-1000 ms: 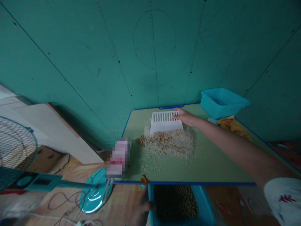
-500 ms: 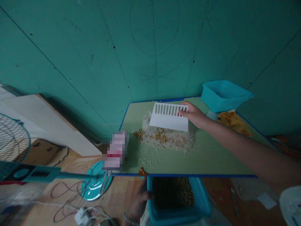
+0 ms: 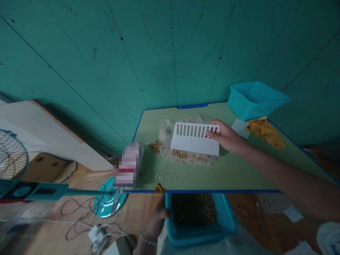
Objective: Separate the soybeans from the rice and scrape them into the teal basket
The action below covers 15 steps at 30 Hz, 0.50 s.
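My right hand [image 3: 224, 134] grips the right end of a white plastic panel [image 3: 195, 144], with its fingers at the row of slots. The panel's lower edge is over a spread of small pale grains [image 3: 166, 131] and yellow-brown beans [image 3: 180, 154] on the green tabletop [image 3: 247, 173]. Below the front edge, my left hand [image 3: 155, 225] holds the left side of a blue plastic bin [image 3: 230, 226], thumb at its rim and the other fingers mostly hidden. Many beans [image 3: 209, 209] lie inside the bin, partly in shadow.
A second blue bin [image 3: 257, 102] stands at the table's back right, beside an orange cloth [image 3: 267, 132] and a white sheet [image 3: 240, 127]. A blurred-out pink pack [image 3: 129, 164] sits at the left edge. A fan [image 3: 50, 191] and cables [image 3: 77, 216] are on the left.
My right hand has drawn the white panel toward me across the pile, and more pale grains show behind it. My left hand stays at the bin. The whole view has tilted slightly down.
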Motion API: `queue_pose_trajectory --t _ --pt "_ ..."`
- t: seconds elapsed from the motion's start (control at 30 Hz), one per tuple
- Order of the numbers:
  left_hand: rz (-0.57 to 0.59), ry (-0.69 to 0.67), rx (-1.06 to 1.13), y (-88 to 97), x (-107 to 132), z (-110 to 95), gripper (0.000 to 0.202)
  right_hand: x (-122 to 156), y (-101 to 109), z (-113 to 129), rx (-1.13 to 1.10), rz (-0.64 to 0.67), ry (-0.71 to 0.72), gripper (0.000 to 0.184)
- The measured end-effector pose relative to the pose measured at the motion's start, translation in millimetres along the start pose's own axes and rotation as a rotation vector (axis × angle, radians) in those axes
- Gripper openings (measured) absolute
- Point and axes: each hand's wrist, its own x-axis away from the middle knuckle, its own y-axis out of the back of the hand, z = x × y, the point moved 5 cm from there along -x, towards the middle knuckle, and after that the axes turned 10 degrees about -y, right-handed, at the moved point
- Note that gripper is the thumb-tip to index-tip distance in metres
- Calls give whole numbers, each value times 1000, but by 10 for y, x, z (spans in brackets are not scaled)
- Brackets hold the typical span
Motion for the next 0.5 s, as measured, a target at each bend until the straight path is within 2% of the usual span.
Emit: queue_pose_trajectory --t 0.17,0.33,0.5 --pt "-62 -5 20 1 10 -1 69 45 16 11 36 -25 -11 16" --pt "-130 34 17 17 19 21 64 133 -30 -12 19 29 6 17" --pt "-126 37 30 28 14 34 62 216 -28 -31 8 39 -10 19"
